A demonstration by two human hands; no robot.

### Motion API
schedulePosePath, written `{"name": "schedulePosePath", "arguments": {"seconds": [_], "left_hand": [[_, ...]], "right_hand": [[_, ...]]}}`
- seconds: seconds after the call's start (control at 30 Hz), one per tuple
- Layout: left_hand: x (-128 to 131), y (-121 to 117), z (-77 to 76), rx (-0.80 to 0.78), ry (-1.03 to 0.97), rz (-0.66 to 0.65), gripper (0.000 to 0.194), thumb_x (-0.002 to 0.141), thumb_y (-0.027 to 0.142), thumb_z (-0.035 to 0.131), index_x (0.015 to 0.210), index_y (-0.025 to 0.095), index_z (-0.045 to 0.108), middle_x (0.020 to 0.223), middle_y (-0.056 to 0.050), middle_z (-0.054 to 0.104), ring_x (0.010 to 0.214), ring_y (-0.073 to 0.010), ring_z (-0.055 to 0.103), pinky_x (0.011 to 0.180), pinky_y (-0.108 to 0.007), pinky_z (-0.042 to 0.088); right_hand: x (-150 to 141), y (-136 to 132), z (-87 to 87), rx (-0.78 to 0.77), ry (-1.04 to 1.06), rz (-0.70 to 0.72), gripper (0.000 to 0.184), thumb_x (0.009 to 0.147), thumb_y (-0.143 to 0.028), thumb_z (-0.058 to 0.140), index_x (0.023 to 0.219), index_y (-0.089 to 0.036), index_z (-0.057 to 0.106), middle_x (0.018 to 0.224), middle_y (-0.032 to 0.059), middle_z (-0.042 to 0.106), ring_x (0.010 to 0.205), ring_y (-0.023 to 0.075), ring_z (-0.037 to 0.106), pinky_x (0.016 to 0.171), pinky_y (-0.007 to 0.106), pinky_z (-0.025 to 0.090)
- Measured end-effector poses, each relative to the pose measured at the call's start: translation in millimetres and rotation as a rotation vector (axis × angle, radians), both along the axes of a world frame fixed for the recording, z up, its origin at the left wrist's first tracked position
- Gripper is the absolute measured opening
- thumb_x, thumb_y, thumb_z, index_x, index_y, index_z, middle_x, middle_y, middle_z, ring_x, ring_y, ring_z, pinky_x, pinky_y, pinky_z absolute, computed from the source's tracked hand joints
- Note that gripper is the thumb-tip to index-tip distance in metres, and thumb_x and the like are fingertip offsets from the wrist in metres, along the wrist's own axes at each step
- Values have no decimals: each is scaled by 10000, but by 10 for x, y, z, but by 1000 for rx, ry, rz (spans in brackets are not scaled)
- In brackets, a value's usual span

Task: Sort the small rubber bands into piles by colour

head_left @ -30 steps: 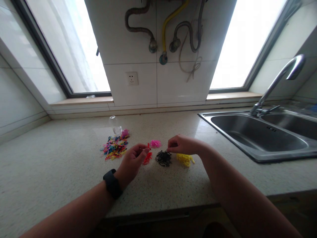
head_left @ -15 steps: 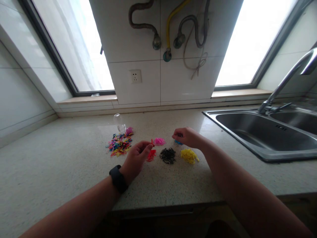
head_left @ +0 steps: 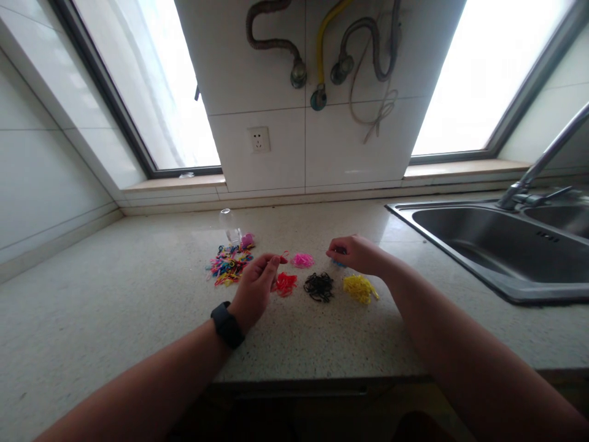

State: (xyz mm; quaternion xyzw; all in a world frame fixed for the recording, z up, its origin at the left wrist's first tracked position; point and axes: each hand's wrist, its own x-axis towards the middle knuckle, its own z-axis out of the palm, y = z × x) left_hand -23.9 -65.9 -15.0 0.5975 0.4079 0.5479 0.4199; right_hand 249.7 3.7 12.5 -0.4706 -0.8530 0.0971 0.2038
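Between the thumb and fingertips of my left hand (head_left: 256, 283) is a small red rubber band (head_left: 285, 253). Just below those fingertips lies a pile of red rubber bands (head_left: 286, 284). My right hand (head_left: 353, 252) has its fingers drawn together over a blue pile of rubber bands (head_left: 338, 264), mostly covered by the hand; what the fingers hold, if anything, is hidden. Pink bands (head_left: 302, 261), black bands (head_left: 318, 286) and yellow bands (head_left: 359, 288) form separate piles between and below the hands. Left of my left hand spreads a mixed multicoloured heap of bands (head_left: 229, 265).
A clear container (head_left: 230, 228) lies tilted behind the mixed heap, beside a pink object (head_left: 247, 240). To the right, a steel sink (head_left: 460, 245) with a faucet (head_left: 529, 175) is set into the speckled counter (head_left: 151, 294). A tiled wall stands behind.
The whole view has shifted slightly. My left hand has turned a little and the red band in its fingertips now shows as a loop. My right hand stays over the blue pile.
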Motion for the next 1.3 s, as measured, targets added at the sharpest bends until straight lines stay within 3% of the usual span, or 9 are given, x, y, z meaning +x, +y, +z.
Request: {"name": "schedulePosePath", "arguments": {"seconds": [0.13,0.23,0.33,0.47,0.67,0.77,1.0,1.17,1.3], "left_hand": [[-154,68,115,240,486,234,295,977,389,477,947,164,665,701,-5,578,601,-117,493,575,-244,361],[-308,141,181,343,890,289,276,973,351,473,898,178,674,672,-19,616,590,-139,537,576,-268,342],[-450,215,228,432,1161,252,270,957,346,488,844,188,675,639,-25,630,561,-148,556,551,-274,311],[-585,288,263,557,1350,88,277,930,336,506,750,185,652,631,-32,638,570,-159,578,549,-281,311],[-628,309,196,621,1334,-159,208,922,303,521,847,200,685,686,-27,681,632,-161,614,597,-278,354],[-619,299,175,655,1313,-192,248,941,310,502,808,189,672,657,-23,664,614,-151,601,592,-270,354],[-692,338,209,586,1059,14,408,999,303,384,700,170,628,622,-17,631,586,-127,585,602,-250,390],[-934,484,146,446,823,321,452,1004,373,371,715,176,658,629,-19,662,575,-139,601,604,-250,411],[-1213,637,83,369,819,549,508,984,421,356,664,189,674,579,-25,643,564,-163,592,583,-266,389]], "right_hand": [[14,9,1,-3,-7,-4,231,893,-357,558,824,-191,703,662,9,637,571,110,488,572,266,310],[28,18,-7,-8,-5,-1,235,895,-365,556,827,-194,703,674,12,644,574,111,497,572,266,312],[43,29,-12,-5,-7,-12,226,892,-364,560,835,-199,705,686,13,653,570,110,497,570,266,311],[52,41,-14,-9,-21,2,224,895,-360,558,837,-199,703,688,17,656,569,112,497,569,269,308],[45,36,-9,-22,-31,-2,223,894,-360,562,842,-199,708,695,18,665,577,112,512,576,268,321],[47,30,-2,-16,-40,-7,227,896,-365,562,843,-201,709,697,15,667,575,110,509,577,267,323],[50,34,-7,-31,-40,-3,230,894,-365,559,847,-197,709,710,19,670,590,116,519,576,266,328],[53,39,-4,-15,-46,5,253,903,-381,543,820,-198,697,665,11,641,579,119,506,570,266,321],[51,43,1,4,-62,9,251,900,-381,543,803,-200,687,641,3,625,572,119,496,570,266,315]]}}
